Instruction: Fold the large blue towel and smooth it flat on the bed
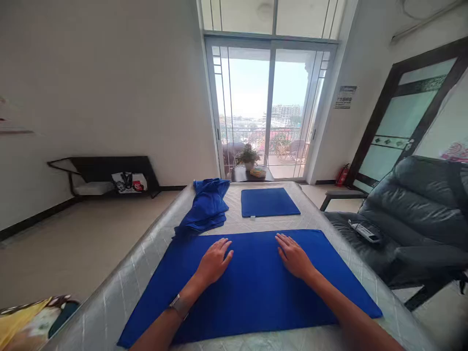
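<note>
A large blue cloth [252, 287] lies spread flat across the near part of the mattress. My left hand [215, 261] rests palm down on its left half, fingers stretched out, with a watch on the wrist. On the right half, my right hand [292, 256] is also palm down with its fingers extended. Neither hand grips anything. Beyond the spread cloth sits a neatly folded blue cloth [269, 202] with a small white tag at its near edge. A crumpled heap of blue cloth [208, 204] lies at the far left, touching the spread cloth's far left corner.
The mattress [146, 263] has a pale quilted cover. A dark recliner [409, 219] holding a grey device with a cord stands to the right. Past the far end are a small table [239, 174] with a plant and sliding glass doors [270, 107]. A black bench [109, 168] stands left.
</note>
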### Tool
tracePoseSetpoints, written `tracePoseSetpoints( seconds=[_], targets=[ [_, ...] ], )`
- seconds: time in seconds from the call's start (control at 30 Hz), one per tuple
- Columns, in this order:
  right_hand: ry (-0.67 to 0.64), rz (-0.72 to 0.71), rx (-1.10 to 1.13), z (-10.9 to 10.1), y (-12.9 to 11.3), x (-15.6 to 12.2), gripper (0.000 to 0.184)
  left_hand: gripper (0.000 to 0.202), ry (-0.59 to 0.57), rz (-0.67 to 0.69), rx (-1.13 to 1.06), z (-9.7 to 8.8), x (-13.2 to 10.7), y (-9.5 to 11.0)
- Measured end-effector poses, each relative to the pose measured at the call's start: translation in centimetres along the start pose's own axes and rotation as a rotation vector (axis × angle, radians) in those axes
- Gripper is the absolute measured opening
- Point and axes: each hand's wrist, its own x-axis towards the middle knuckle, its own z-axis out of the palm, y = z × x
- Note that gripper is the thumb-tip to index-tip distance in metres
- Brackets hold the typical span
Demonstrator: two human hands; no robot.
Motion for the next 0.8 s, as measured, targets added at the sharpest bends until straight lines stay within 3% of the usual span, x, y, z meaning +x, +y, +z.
tracePoseSetpoints(
  seconds=[0.17, 0.23, 0.33, 0.47, 0.7, 0.8],
  targets=[
    [-0.085, -0.039, 0.033, 2.9, -6.0, 4.2, 0.058, 0.052, -0.048, 0.083, 0.023, 2.3, 4.6, 5.4],
    [-0.118, -0.002, 0.029, 3.9, -6.7, 5.1, 0.059, 0.055, -0.057, 0.037, 0.041, 3.2, 5.3, 6.1],
    [-0.137, 0.040, 0.022, 4.6, -5.9, 5.1, 0.062, 0.061, -0.070, -0.017, 0.063, 3.9, 5.1, 5.5],
    [-0.161, 0.129, -0.015, 3.9, -1.8, 3.8, 0.065, 0.064, -0.090, -0.087, 0.094, 3.2, 3.7, 1.9],
    [-0.158, 0.400, -0.148, 0.5, 8.9, -0.1, 0.067, 0.063, -0.128, -0.250, 0.192, 0.7, 0.3, -8.4],
    [-0.139, 0.503, -0.196, -0.3, 12.4, -1.4, 0.069, 0.063, -0.110, -0.329, 0.211, 0.0, -1.3, -12.3]
  ],
)
